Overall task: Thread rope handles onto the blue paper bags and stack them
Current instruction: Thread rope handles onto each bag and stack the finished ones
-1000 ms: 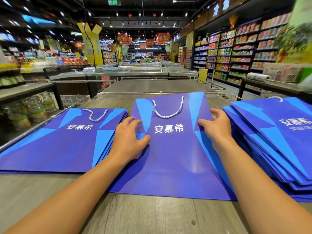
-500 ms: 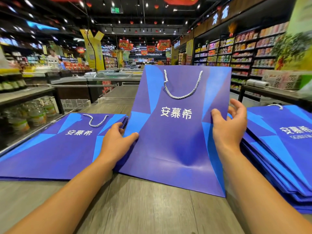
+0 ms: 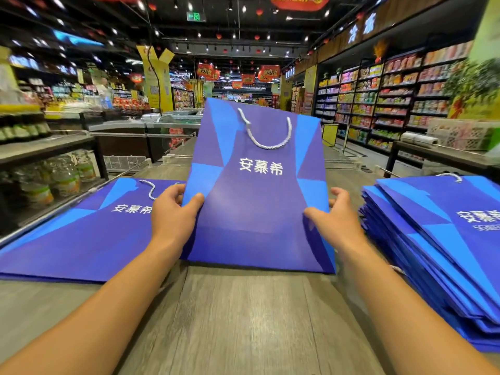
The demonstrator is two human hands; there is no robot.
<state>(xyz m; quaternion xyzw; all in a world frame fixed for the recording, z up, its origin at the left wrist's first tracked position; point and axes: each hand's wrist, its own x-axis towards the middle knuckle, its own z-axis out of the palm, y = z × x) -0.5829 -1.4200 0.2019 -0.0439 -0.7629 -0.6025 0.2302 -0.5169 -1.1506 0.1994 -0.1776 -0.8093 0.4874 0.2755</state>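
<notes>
While both hands are gripping its side edges, a blue paper bag (image 3: 257, 201) is standing nearly upright at the middle of the table (image 3: 243, 320), its bottom edge seeming to rest on the wood. The left hand (image 3: 173, 215) is pinching the bag's left edge, thumb on the front and fingers curled behind; the right hand (image 3: 334, 219) is clasping the right edge the same way. A white rope handle (image 3: 266, 132) is hanging in a loop from the top of the front panel. To the left, a flat stack of bags (image 3: 78, 234) is lying on the table, and to the right a taller pile of bags (image 3: 438, 250) is sitting fanned out.
</notes>
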